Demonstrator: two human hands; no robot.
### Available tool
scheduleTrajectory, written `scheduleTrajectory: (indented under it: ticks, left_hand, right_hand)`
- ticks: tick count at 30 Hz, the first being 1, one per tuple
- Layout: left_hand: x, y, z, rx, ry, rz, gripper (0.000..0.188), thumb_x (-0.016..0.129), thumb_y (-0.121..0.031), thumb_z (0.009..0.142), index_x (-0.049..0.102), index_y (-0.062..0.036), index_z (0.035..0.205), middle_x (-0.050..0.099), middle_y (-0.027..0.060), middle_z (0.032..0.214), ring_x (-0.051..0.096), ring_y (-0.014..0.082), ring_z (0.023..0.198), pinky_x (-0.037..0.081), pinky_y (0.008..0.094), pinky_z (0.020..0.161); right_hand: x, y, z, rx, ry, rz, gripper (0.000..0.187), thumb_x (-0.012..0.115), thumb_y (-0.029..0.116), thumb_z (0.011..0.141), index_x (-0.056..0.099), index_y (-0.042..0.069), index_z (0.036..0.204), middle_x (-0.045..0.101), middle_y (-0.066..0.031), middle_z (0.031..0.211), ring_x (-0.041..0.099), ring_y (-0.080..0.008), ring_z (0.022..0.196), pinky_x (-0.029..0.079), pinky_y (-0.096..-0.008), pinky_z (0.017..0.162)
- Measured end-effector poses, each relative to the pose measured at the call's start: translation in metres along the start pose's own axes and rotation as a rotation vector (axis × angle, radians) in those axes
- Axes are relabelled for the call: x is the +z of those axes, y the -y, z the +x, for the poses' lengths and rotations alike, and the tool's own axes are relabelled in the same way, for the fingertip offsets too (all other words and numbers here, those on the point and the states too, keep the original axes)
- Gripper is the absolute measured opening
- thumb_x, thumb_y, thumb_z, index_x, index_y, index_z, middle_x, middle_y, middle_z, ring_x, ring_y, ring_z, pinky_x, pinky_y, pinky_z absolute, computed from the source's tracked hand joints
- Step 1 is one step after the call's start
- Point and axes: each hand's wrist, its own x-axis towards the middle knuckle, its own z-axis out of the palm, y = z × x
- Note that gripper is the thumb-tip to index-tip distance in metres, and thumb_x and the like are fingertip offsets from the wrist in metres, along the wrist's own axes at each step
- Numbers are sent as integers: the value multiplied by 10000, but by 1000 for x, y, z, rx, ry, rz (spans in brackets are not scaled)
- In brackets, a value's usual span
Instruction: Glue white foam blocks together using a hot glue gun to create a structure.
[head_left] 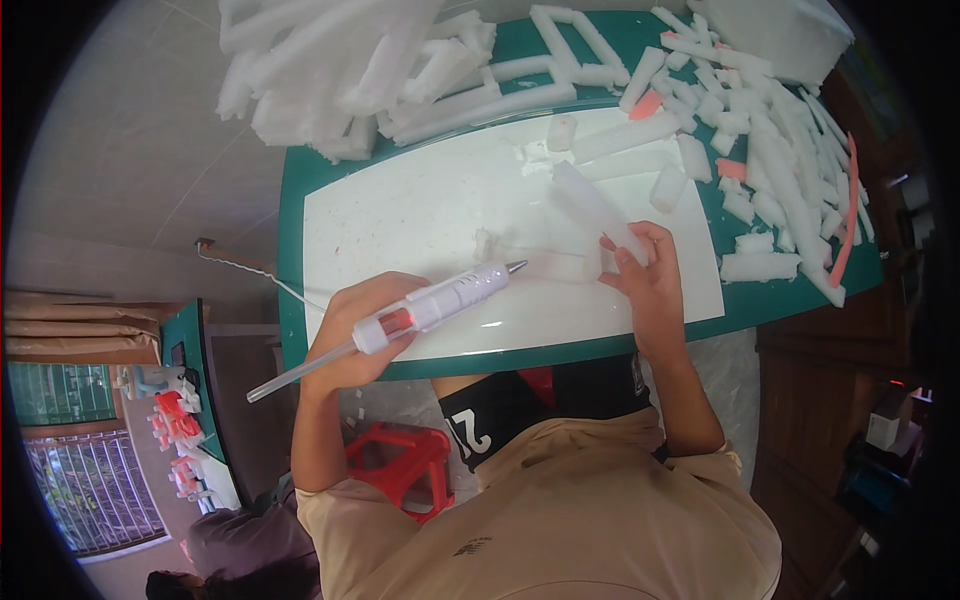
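Observation:
My left hand (362,318) is wrapped round a white pen-shaped hot glue gun (440,305). Its metal tip points right and slightly away from me, and a clear glue stick (300,376) sticks out of its back end. My right hand (652,283) pinches the near end of a white foam strip (592,205), which slants away to the left. Between the hands, another pale foam strip (550,264) lies on the white board (400,190), close to the gun's tip. The fingertips of my right hand are beside its right end.
Foam frames (330,70) are piled at the back left of the green table (292,220). Many loose foam offcuts (765,190), some pink, cover its right side. A white cord (265,272) runs leftward to a wall socket (205,244). A red stool (405,462) stands below; another person (250,540) is at lower left.

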Motion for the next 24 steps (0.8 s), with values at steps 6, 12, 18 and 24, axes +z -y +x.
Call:
scheduleTrajectory:
  ticks: [6, 12, 18, 24]
  left_hand:
    - [8, 1, 3, 43, 31, -51, 297, 633, -62, 739, 610, 31, 1020, 641, 186, 986, 635, 338, 869, 493, 353, 780]
    - [20, -2, 11, -27, 52, -116, 279, 618, -64, 763, 610, 25, 1027, 638, 174, 964, 634, 321, 843, 491, 346, 755]
    - [24, 4, 12, -70, 58, -140, 251, 613, -63, 757, 602, 22, 993, 621, 164, 908, 615, 324, 787, 478, 350, 709]
    - [28, 7, 13, -75, 48, -138, 201, 616, -74, 759, 588, 14, 938, 581, 157, 819, 577, 325, 713, 456, 357, 651]
  right_hand:
    - [11, -3, 3, 6, 38, 57, 326, 529, 49, 936, 388, 27, 1229, 443, -106, 1214, 503, -157, 1062, 523, -333, 864]
    - [19, -8, 2, 9, 69, 64, 333, 533, 43, 931, 385, 19, 1228, 430, -99, 1203, 498, -151, 1051, 528, -334, 869]
    - [22, -10, 2, 9, 76, 86, 340, 539, 41, 927, 384, 14, 1229, 425, -94, 1184, 493, -144, 1045, 531, -331, 870]
    - [20, -10, 2, 10, 75, 82, 334, 540, 31, 924, 392, 11, 1223, 431, -96, 1190, 493, -146, 1059, 530, -326, 869]
